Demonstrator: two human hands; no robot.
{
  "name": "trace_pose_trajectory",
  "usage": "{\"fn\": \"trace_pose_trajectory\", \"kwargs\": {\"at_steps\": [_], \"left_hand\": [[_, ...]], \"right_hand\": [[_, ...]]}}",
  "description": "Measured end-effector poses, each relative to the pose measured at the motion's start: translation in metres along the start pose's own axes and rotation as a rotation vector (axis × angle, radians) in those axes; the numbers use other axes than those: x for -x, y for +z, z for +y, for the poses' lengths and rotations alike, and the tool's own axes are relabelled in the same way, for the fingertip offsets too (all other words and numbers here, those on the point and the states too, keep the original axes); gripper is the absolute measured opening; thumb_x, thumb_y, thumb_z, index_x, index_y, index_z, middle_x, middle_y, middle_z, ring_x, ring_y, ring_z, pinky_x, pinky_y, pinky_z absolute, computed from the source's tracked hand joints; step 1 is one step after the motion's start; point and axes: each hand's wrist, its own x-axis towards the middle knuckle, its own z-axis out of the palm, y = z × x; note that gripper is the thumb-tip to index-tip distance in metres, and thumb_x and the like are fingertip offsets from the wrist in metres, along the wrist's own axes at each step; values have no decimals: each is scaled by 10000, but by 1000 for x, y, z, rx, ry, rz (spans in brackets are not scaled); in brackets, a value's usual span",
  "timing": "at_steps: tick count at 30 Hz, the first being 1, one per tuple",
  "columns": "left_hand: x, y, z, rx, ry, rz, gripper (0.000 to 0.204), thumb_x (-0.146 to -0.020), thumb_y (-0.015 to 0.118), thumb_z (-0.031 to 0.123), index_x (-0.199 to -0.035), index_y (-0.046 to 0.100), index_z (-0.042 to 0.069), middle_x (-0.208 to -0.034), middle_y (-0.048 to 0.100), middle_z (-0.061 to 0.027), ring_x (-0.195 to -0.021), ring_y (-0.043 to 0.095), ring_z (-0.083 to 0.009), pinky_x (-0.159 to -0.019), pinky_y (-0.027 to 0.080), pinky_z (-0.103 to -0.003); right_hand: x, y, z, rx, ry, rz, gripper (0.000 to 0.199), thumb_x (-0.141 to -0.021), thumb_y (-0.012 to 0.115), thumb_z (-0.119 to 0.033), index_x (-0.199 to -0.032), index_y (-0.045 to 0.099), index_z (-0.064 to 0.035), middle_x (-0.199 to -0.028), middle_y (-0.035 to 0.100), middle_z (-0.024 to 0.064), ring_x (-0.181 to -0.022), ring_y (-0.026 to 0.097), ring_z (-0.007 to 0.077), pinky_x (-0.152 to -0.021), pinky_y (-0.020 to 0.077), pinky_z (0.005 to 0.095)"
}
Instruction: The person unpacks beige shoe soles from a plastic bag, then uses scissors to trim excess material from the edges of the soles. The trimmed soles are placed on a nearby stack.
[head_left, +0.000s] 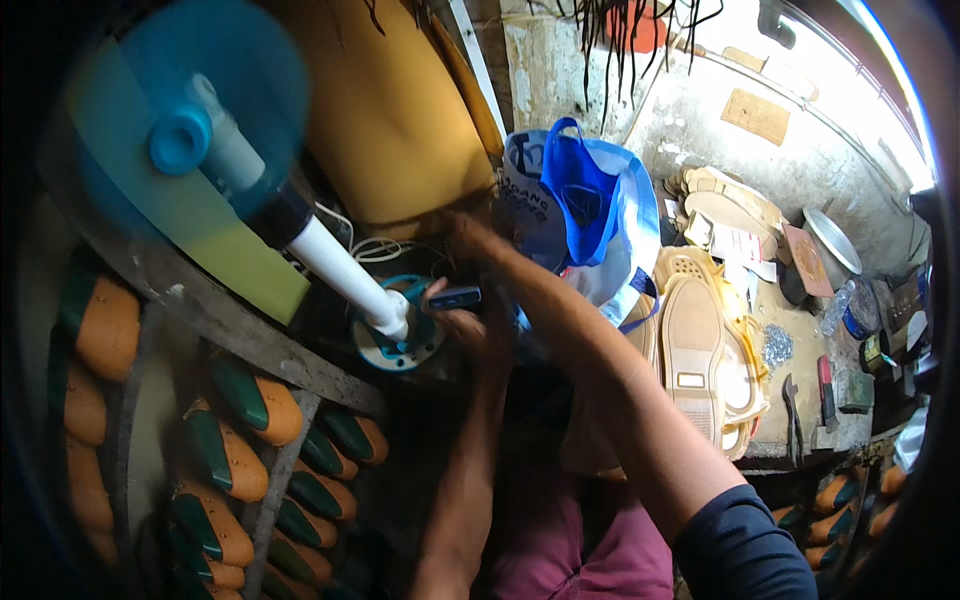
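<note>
My left hand point(478, 328) is closed around a small dark rectangular device point(455, 298), which looks like a phone or a power bank. It is held beside the round base point(398, 345) of a standing fan. My right arm crosses above the left one, and my right hand point(474, 240) reaches to the foot of a big yellow-tan rolled sheet point(400, 120). Its fingers are in shadow and smeared, so what they touch cannot be made out. Close to both hands lies a loose white cable point(375, 246).
The fan's white pole point(345, 270) slants up to its blue head point(230, 70). A blue and white bag point(600, 190) stands right of my hands. Shoe soles point(692, 325), pincers point(792, 420) and small metal bits point(776, 345) lie on the workbench. Orange-and-green shoe lasts point(225, 455) fill the left rack.
</note>
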Motion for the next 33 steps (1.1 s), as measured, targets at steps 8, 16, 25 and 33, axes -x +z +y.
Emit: {"fn": "trace_pose_trajectory", "kwargs": {"at_steps": [8,16,25,33], "left_hand": [[-24,-2,-3,-308,181,-1,641,-892,879,90,-1385,484,-26,-1311,534,-214,-1225,576,-346,-1075,486,-464],[-118,23,18,-667,310,-93,607,-773,732,-71,-1346,536,-34,-1326,576,-275,-1318,547,-498,-1168,424,-590],[-118,46,-6,-605,76,-204,670,-837,861,103,-1379,492,-36,-1398,545,-303,-1317,573,-490,-1161,451,-558],[-139,44,-19,-673,21,-61,681,-800,893,159,-1311,494,-54,-1271,555,-274,-1247,591,-462,-1101,484,-550]], "right_hand": [[1,1,15,-477,-224,722,52,-895,794,-31,-941,774,-15,-950,777,179,-868,779,314,-785,617,469],[40,-86,20,-1576,84,265,557,-916,840,-41,-1388,551,17,-1104,749,134,-940,768,288,-841,659,481],[84,-90,-18,-1738,60,268,687,-911,824,23,-1514,497,56,-1227,724,136,-1139,721,258,-1042,581,435],[111,-117,-43,-1000,-140,270,570,-905,779,-10,-1459,651,35,-1108,767,189,-1012,769,276,-891,620,388]]}}
